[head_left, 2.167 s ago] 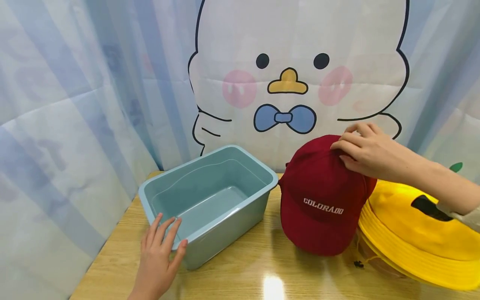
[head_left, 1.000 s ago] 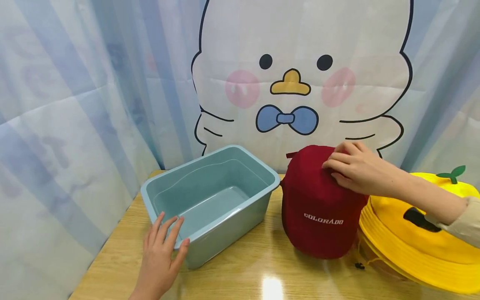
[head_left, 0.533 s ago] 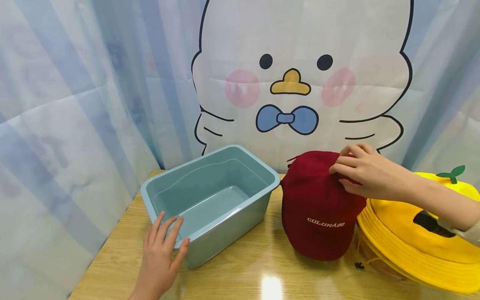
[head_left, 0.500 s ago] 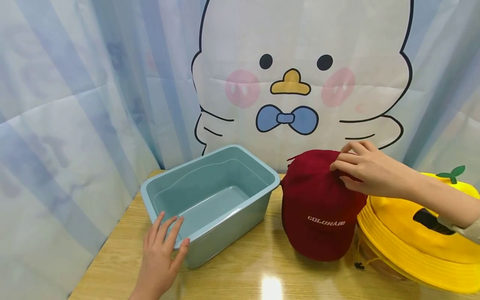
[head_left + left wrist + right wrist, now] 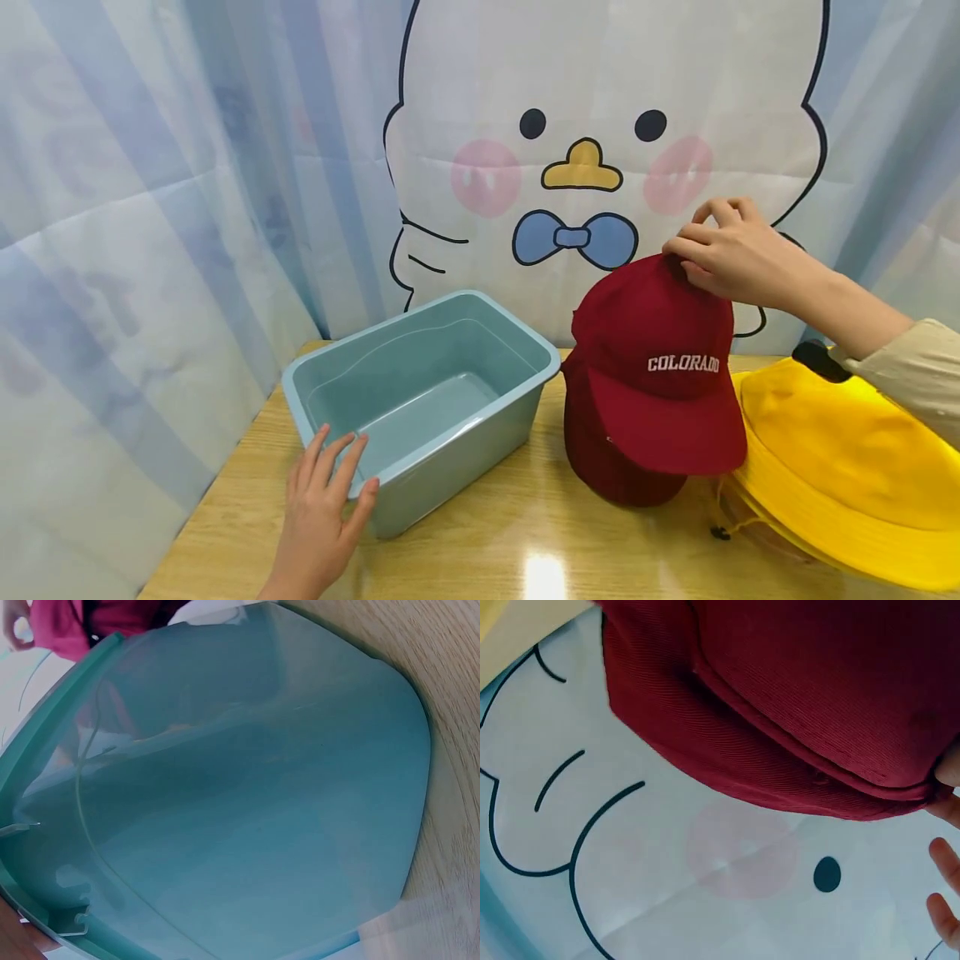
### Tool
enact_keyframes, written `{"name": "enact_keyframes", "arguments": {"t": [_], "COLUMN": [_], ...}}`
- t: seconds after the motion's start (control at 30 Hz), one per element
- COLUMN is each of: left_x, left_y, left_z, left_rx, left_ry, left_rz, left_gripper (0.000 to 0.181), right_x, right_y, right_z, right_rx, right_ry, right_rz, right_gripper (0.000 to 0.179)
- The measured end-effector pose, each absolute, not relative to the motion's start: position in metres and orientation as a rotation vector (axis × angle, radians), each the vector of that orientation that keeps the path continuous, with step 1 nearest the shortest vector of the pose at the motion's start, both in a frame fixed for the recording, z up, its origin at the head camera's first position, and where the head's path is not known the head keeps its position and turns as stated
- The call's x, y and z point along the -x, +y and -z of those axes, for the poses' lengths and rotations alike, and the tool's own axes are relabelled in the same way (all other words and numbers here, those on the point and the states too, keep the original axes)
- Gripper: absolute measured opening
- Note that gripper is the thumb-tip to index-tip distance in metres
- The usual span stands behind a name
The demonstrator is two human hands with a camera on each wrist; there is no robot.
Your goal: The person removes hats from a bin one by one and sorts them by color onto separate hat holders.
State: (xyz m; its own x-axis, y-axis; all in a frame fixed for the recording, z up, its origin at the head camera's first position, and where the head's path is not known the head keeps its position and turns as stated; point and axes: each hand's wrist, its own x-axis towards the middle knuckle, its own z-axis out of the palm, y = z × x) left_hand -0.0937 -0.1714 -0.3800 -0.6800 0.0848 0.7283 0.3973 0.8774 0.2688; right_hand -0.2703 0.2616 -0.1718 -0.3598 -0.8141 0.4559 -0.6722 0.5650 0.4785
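Observation:
My right hand (image 5: 738, 254) pinches a dark red baseball cap (image 5: 652, 308) by the top of its crown, brim downward, with white COLORADO lettering facing me. In the right wrist view the cap (image 5: 817, 682) fills the top, with fingertips (image 5: 945, 859) at the right edge. Below and partly behind it is a second dark red cap (image 5: 626, 479), mostly covered. On the near left corner of a blue-green plastic bin (image 5: 457, 454), my left hand (image 5: 318, 512) rests with fingers spread over the rim. The left wrist view shows the bin's side (image 5: 247, 802) close up.
Yellow brimmed hats (image 5: 847, 458) lie stacked at the right, a cord with a black toggle (image 5: 720, 532) beside them. Under everything is a wooden table (image 5: 457, 567). A curtain with a cartoon figure (image 5: 570, 83) hangs right behind it.
My right hand has risen, lifting the upper red cap and tilting its lettering toward me; a second red cap now shows beneath. The left hand and bin stay in place.

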Motion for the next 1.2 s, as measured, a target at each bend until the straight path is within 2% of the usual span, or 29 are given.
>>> {"name": "enact_keyframes", "arguments": {"t": [0.27,0.47,0.53,0.67,0.9,1.2], "left_x": [0.093,0.092,0.092,0.093,0.093,0.093], "left_y": [-0.172,-0.172,-0.172,-0.171,-0.171,-0.171], "left_z": [0.38,0.381,0.381,0.38,0.38,0.38], "left_rx": [0.338,0.341,0.342,0.344,0.351,0.354], "left_ry": [-2.292,-2.293,-2.294,-2.292,-2.274,-2.273], "left_rz": [0.529,0.53,0.53,0.531,0.533,0.531], "left_gripper": [0.043,0.044,0.043,0.043,0.044,0.044], "right_x": [0.286,0.276,0.268,0.252,0.232,0.222], "right_y": [0.261,0.259,0.256,0.251,0.25,0.254], "right_z": [0.179,0.199,0.207,0.221,0.235,0.243], "right_rx": [-1.159,-1.238,-1.285,-1.367,-1.42,-1.402], "right_ry": [-2.084,-2.093,-2.064,-1.979,-1.952,-1.953], "right_rz": [0.347,0.331,0.307,0.255,0.211,0.137], "right_gripper": [0.022,0.019,0.024,0.049,0.049,0.048]}}
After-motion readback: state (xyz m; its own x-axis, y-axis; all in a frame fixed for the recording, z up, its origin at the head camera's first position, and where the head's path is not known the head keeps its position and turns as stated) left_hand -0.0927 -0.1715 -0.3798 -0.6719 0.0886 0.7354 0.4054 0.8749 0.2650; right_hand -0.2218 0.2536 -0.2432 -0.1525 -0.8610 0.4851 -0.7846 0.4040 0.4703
